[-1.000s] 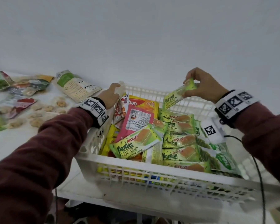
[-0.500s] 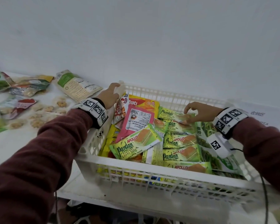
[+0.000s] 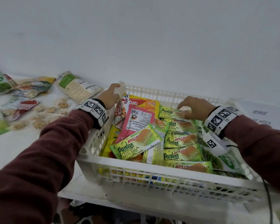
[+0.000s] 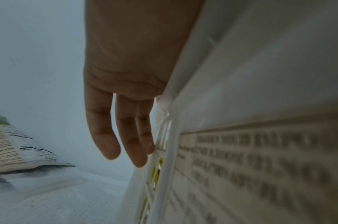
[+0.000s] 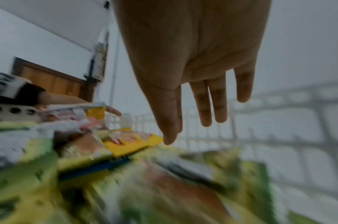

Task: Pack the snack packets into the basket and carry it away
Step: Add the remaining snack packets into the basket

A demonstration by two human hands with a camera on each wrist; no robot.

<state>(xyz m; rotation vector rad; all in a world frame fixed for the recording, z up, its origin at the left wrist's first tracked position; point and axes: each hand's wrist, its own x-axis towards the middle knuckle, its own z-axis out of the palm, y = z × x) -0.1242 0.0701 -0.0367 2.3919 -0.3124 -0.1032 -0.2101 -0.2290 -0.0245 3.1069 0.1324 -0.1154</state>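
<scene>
White basket [image 3: 152, 165] fills lower centre of head view, on white table [image 3: 14, 151], packed w/ snack packets. Top green Pandan packet [image 3: 170, 112] lies flat at centre-right of frame, under R hand [image 3: 196, 109]: fingers spread, straight-ish, tips on or just above the wrapper; contact can't be confirmed. R wrist view: R hand [image 5: 194, 60] fingers loose, extended, nothing held, packets below it.
L hand [image 3: 109, 98] at basket's far-left corner, upper-centre of frame; fingers relaxed alongside the outer wall, thumb over the rim. L wrist view: L hand [image 4: 126, 91] fingers hang straight beside basket wall [image 4: 164, 136].
Vs 1 s ago: packet was pinched by R hand above the far rim; now down in basket, released. L hand unchanged.
Hard to read: R wrist view heavily blurred; lower packet layers hidden; loose packets [image 3: 78, 86] at upper left partly cut off.
</scene>
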